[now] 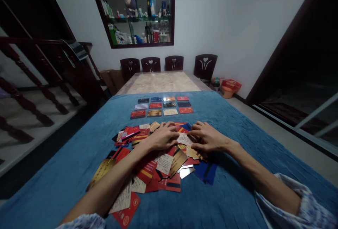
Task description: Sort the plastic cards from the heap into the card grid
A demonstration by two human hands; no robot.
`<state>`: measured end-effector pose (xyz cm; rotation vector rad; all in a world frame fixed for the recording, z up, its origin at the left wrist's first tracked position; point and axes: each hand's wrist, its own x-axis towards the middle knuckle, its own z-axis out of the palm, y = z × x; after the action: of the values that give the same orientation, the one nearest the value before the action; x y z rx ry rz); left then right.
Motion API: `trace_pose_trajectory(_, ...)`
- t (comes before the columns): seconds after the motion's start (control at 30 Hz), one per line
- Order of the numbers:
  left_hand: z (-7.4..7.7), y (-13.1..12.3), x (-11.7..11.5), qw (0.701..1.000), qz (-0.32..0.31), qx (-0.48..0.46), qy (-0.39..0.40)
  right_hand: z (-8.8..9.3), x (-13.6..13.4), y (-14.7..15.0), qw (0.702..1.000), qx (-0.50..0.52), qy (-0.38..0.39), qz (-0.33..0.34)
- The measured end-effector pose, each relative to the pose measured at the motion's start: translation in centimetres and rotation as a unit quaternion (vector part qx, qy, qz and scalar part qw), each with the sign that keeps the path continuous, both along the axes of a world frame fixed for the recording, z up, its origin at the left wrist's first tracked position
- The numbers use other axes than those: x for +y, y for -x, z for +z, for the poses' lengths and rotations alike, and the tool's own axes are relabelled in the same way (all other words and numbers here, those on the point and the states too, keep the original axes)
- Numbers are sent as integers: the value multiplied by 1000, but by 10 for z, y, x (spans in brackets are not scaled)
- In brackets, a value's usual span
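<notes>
A loose pile of plastic cards (148, 169), mostly red with gold, white and blue ones, spreads over the blue cloth. Palm down on its upper part rests my left hand (166, 136), fingers apart and bent over the cards. My right hand (204, 136) lies on the pile's right side with its thumb and fingers spread. Between the two hands a white card with print (185, 138) shows. Cards right under the fingers are partly hidden. Beyond the pile, several cards stand in neat rows, among them a red card (137, 114) and a cream card (170, 112).
The blue cloth (79, 172) covers the near part of a long marble-topped table (163, 81). Dark chairs (150, 64) line its far end. A wooden railing (31, 70) runs along the left, and a wall shelf (139, 17) holds bottles and a plush toy.
</notes>
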<state>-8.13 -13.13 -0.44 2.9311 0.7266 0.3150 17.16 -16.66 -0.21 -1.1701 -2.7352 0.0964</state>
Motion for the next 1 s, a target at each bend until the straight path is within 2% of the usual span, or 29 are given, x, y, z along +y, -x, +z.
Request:
trace_pose_trajectory(0.23, 0, 1, 1, 999, -19, 3, -35, -2, 1, -1, 999, 18, -23, 21)
trace_pose_trajectory(0.47, 6, 1, 0, 999, -18, -5, -28, 1, 0, 0, 999, 21, -41, 27)
trace_pose_trajectory(0.63, 2, 1, 3, 999, -13, -43, -14, 1, 0, 0, 997, 44, -61, 36)
trace_pose_trajectory(1.0, -7, -1, 10, 994, 24, -109, 11, -17, 14, -5, 989, 78, -123, -4)
